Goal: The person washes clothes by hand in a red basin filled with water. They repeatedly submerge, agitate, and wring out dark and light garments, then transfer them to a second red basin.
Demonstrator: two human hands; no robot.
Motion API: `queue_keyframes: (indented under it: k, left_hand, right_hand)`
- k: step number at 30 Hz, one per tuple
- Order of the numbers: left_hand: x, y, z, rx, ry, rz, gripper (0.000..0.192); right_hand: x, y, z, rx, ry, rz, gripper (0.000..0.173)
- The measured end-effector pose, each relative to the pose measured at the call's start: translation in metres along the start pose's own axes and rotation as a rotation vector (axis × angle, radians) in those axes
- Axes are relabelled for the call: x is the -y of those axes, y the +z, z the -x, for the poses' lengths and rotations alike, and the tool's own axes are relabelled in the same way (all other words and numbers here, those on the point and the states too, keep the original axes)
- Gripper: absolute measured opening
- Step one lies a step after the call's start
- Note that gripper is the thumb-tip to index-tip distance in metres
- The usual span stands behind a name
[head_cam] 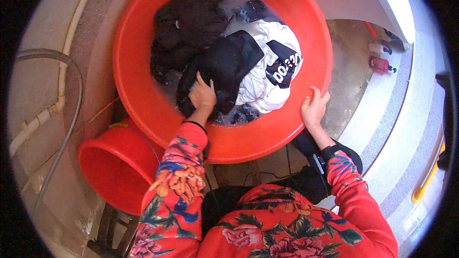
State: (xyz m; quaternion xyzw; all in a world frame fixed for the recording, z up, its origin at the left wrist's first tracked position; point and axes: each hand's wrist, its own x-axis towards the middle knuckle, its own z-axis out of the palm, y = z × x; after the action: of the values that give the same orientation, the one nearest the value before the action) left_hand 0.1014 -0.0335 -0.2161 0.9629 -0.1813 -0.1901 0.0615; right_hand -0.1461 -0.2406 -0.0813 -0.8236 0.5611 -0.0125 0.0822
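A large red plastic basin [222, 147] stands before me, with wet clothes in cloudy water. My left hand [203, 93] is inside it, gripping a black piece of cloth [229, 61]; some of its fingers are hidden in the folds. White cloth [256, 86] with a black lettered patch [283, 64] lies to the right of the black piece. Dark brown-black fabric [190, 21] fills the far left of the basin. At the near right, my right hand [315, 107] holds the basin's rim, thumb on the inner side.
A red bucket [114, 165] lies tilted at the left, near a dark stool [113, 229]. A grey hose [73, 114] and a pale pipe [70, 39] run along the wall. Bottles, one of them pink [380, 64], stand on the step [362, 114] at right.
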Motion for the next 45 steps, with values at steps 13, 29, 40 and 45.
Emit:
queue_keyframes:
  k: [13,29,40,45]
  left_hand:
    - [-0.066,-0.121,0.003,0.512,0.252,0.029,0.078]
    - [-0.144,-0.424,-0.068,0.448,0.577,-0.177,0.036]
    - [-0.002,-0.084,-0.042,0.179,0.016,0.077,0.06]
    - [-0.018,-0.039,-0.012,-0.054,-0.148,-0.028,0.073]
  right_hand:
    - [-0.002,-0.002,0.003,-0.022,0.033,-0.071,0.028]
    - [-0.003,-0.003,-0.001,-0.005,0.054,-0.057,0.024]
    - [-0.004,-0.005,-0.001,-0.062,0.033,-0.098,0.023]
    - [-0.001,-0.006,-0.002,-0.025,0.057,-0.105,0.024]
